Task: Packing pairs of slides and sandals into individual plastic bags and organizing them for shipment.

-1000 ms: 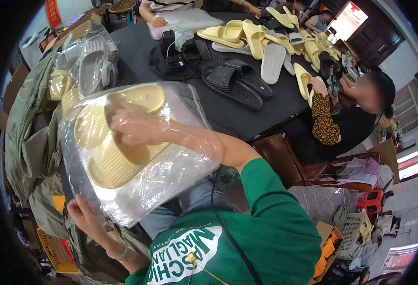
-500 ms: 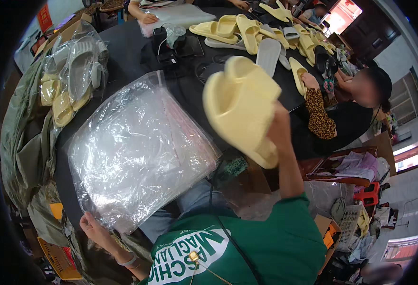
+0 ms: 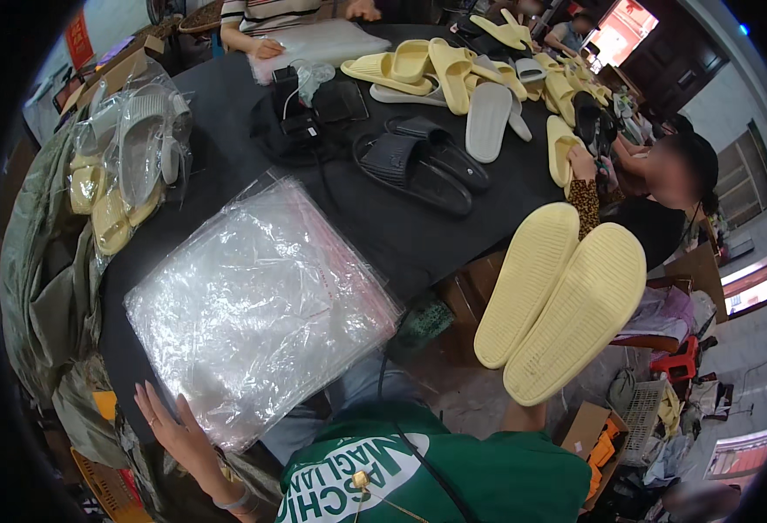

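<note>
While the right hand is holding the pale yellow slippers (image 3: 575,315) up at the right of the frame, both soles are facing the camera and hiding its fingers; the exact grip is not showing, but the raised pair suggests it is closing on them, perhaps keeping the two together. The left hand (image 3: 177,433), open with fingers spread, is lying at the lower-left edge of the clear plastic bags (image 3: 266,301), possibly steadying them. They are lying flat on the dark surface (image 3: 227,122), probably for easy reach.
</note>
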Demonstrator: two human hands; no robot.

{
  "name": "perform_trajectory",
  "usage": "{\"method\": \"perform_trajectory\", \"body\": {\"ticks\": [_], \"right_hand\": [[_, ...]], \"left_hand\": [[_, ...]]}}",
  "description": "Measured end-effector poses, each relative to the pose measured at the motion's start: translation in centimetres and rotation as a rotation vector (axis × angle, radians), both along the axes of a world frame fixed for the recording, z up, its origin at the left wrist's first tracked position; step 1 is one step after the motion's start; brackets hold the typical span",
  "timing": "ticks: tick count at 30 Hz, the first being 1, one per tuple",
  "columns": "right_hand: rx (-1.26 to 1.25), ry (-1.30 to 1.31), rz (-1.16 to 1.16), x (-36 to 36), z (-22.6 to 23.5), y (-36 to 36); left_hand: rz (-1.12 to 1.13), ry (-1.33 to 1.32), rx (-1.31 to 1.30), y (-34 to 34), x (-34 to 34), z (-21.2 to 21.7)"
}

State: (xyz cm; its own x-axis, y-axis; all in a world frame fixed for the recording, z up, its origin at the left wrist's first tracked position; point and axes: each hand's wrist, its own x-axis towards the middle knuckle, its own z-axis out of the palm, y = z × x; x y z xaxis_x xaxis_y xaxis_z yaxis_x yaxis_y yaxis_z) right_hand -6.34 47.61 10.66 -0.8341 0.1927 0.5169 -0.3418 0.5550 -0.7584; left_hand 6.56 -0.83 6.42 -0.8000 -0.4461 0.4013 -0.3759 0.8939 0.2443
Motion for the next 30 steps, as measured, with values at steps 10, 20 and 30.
{"method": "perform_trajectory", "body": {"ticks": [10,20,30], "right_hand": [[-0.03,0.082,-0.096,-2.5,-0.1,-2.4],[-0.113,0.127,-0.108,-9.2,-2.5,-20.9],[-0.294,0.111,0.208,-5.5,-2.3,-29.7]], "left_hand": [[-0.14,-0.31,0.144,1.2,-4.6,-4.1],[-0.313,-0.281,0.046,0.9,-3.4,-7.8],[-0.084,-0.191,0.069,2.9,-4.3,-6.4]]}}
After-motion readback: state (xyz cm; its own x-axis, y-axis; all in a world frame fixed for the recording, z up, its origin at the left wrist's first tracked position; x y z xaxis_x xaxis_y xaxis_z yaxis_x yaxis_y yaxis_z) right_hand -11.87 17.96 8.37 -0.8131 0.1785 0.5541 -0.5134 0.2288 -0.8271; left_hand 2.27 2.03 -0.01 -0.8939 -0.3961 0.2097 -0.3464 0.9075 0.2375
